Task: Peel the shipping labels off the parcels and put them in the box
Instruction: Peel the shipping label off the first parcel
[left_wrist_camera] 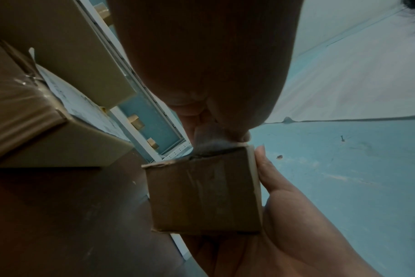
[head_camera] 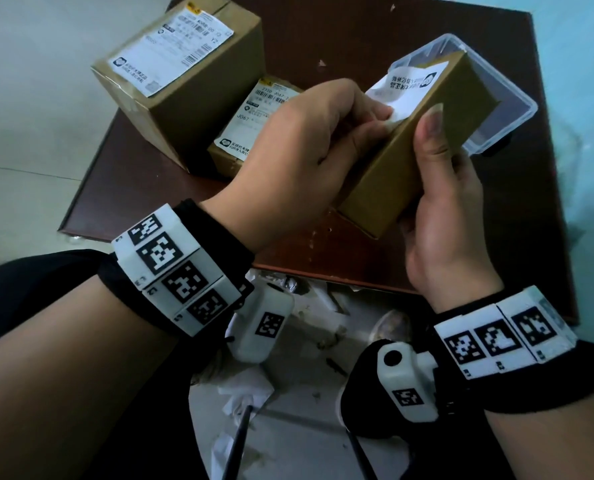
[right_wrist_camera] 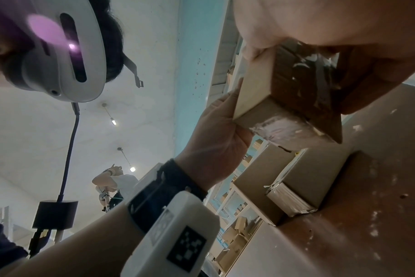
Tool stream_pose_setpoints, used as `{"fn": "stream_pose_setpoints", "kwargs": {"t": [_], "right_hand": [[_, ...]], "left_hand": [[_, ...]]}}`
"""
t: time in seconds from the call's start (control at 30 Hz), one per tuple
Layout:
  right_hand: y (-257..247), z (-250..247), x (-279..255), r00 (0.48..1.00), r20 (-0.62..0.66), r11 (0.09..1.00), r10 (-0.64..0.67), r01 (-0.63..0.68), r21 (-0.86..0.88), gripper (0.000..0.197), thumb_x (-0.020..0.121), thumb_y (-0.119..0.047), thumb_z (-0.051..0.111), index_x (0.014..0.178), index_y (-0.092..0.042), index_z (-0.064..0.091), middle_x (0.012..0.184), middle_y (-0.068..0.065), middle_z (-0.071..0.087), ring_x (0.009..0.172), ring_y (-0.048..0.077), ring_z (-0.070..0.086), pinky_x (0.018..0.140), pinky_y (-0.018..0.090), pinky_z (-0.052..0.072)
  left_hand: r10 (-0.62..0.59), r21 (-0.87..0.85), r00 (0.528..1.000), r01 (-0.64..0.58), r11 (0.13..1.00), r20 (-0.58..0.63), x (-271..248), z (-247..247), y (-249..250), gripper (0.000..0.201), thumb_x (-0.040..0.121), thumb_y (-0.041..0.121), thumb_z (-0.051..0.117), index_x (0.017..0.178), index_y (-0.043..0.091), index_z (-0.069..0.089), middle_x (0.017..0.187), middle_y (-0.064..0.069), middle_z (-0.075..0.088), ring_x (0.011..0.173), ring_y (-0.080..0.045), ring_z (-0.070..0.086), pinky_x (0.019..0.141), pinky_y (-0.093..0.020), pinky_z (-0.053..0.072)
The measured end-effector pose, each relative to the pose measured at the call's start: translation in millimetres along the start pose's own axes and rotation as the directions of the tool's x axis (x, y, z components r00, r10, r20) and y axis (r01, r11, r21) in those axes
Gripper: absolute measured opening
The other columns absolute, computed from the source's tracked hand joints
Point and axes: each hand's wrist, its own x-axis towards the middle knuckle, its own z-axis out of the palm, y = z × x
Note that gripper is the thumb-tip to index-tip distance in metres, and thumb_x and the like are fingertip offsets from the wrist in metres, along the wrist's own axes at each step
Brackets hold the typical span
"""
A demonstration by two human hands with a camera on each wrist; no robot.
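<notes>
Small parcel's label (head_camera: 254, 112) partly hidden.

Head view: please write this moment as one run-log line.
right hand: holds small brown cardboard parcel | left hand: peels white shipping label

A dark reddish-brown table (head_camera: 340, 32) with a scuffed, speckled top stands on a pale tiled floor (head_camera: 28, 109). Scraps of crumpled white paper (head_camera: 240, 393) and other litter lie on the floor under the table's near edge. The wall (left_wrist_camera: 344, 168) beside the table is light blue, marked with small chips and a nail. The right wrist view shows a white ceiling (right_wrist_camera: 142, 46) with bare bulbs (right_wrist_camera: 114, 122) hanging lit on cords, and white shelving (right_wrist_camera: 235, 202) stacked with cardboard cartons. Another person (right_wrist_camera: 114, 180) stands far back in the room
</notes>
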Motion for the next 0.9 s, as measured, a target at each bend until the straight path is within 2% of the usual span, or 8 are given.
{"fn": "stream_pose_setpoints", "kwargs": {"t": [0.1, 0.23, 0.37, 0.5, 0.6, 0.67, 0.8, 0.9], "right_hand": [[-0.9, 0.4, -0.4, 1.000, 0.001, 1.000, -0.006, 0.006, -0.003, 0.033, 0.103, -0.045, 0.065, 0.129, -0.025, 0.062, 0.126, 0.008, 0.077, 0.112, 0.022, 0.078, 0.099, 0.047, 0.064], [0.0, 1.5, 0.4, 1.000, -0.007, 1.000, 0.009, -0.009, 0.001, 0.045, 0.094, -0.050, 0.069, 0.131, -0.024, 0.062, 0.130, 0.013, 0.075, 0.115, 0.027, 0.077, 0.099, 0.051, 0.063], [0.3, 1.4, 0.4, 1.000, -0.006, 1.000, 0.014, -0.014, -0.003, 0.049, 0.093, -0.051, 0.069, 0.133, -0.024, 0.061, 0.129, 0.013, 0.075, 0.117, 0.029, 0.076, 0.101, 0.054, 0.061], [0.6, 0.2, 0.9, 1.000, -0.003, 1.000, 0.013, -0.013, -0.008, 0.050, 0.094, -0.051, 0.068, 0.135, -0.025, 0.059, 0.129, 0.012, 0.075, 0.116, 0.029, 0.076, 0.100, 0.055, 0.061], [-0.2, -0.1, 1.0, 1.000, 0.002, 1.000, 0.010, -0.010, 0.001, 0.049, 0.095, -0.049, 0.068, 0.136, -0.023, 0.059, 0.127, 0.010, 0.077, 0.115, 0.028, 0.077, 0.100, 0.053, 0.062], [-0.4, -0.3, 0.5, 1.000, 0.001, 1.000, 0.009, -0.009, 0.000, 0.049, 0.095, -0.049, 0.068, 0.136, -0.022, 0.059, 0.126, 0.008, 0.077, 0.114, 0.026, 0.077, 0.100, 0.051, 0.062], [-0.4, -0.7, 0.5, 1.000, 0.015, 1.000, 0.012, -0.012, 0.006, 0.046, 0.098, -0.048, 0.067, 0.136, -0.022, 0.060, 0.129, 0.010, 0.076, 0.118, 0.027, 0.076, 0.102, 0.051, 0.061], [0.1, -1.3, 1.1, 1.000, 0.010, 1.000, 0.019, -0.019, 0.018, 0.052, 0.095, -0.049, 0.070, 0.138, -0.021, 0.059, 0.131, 0.011, 0.075, 0.119, 0.028, 0.075, 0.102, 0.052, 0.061]], "left_hand": [[0.010, 0.004, 1.000, -0.010, 1.000, 0.016, 0.5, -0.5, 1.0, 0.007, 0.104, 0.020, 0.061, 0.099, 0.015, 0.061, 0.117, -0.003, 0.074, 0.107, -0.012, 0.071, 0.088, -0.037, 0.057], [0.013, -0.005, 0.999, -0.013, 1.000, 0.047, 2.0, -2.1, -0.8, 0.009, 0.105, 0.019, 0.059, 0.097, 0.016, 0.057, 0.118, -0.003, 0.073, 0.107, -0.013, 0.070, 0.086, -0.042, 0.057], [-0.013, -0.010, 0.999, 0.013, 1.000, 0.047, 2.4, -3.7, -0.8, 0.010, 0.105, 0.019, 0.059, 0.096, 0.015, 0.058, 0.118, -0.001, 0.073, 0.107, -0.010, 0.070, 0.087, -0.040, 0.057], [-0.041, -0.006, 0.998, 0.041, 0.999, 0.037, 3.3, -3.9, -1.6, 0.010, 0.105, 0.019, 0.059, 0.097, 0.013, 0.060, 0.118, 0.001, 0.074, 0.106, -0.004, 0.069, 0.086, -0.029, 0.056], [-0.069, -0.025, 0.997, 0.070, 0.997, 0.021, 3.7, -3.5, -2.9, 0.015, 0.105, 0.017, 0.060, 0.098, 0.003, 0.063, 0.116, 0.001, 0.074, 0.105, 0.003, 0.067, 0.084, -0.015, 0.049], [-0.082, -0.051, 0.996, 0.083, 0.995, 0.018, 4.0, -3.2, -3.8, 0.015, 0.104, 0.015, 0.060, 0.098, 0.001, 0.063, 0.115, 0.000, 0.074, 0.104, 0.005, 0.067, 0.084, -0.012, 0.048], [-0.098, -0.086, 0.995, 0.100, 0.991, 0.029, 4.2, -3.1, -3.3, 0.010, 0.105, 0.015, 0.061, 0.098, 0.008, 0.062, 0.114, 0.000, 0.074, 0.103, 0.005, 0.068, 0.084, -0.013, 0.049], [-0.155, -0.115, 0.987, 0.159, 0.981, 0.042, 4.8, -5.1, -3.0, 0.015, 0.104, 0.021, 0.060, 0.099, 0.007, 0.063, 0.116, 0.001, 0.075, 0.104, -0.002, 0.070, 0.086, -0.025, 0.057]]}}
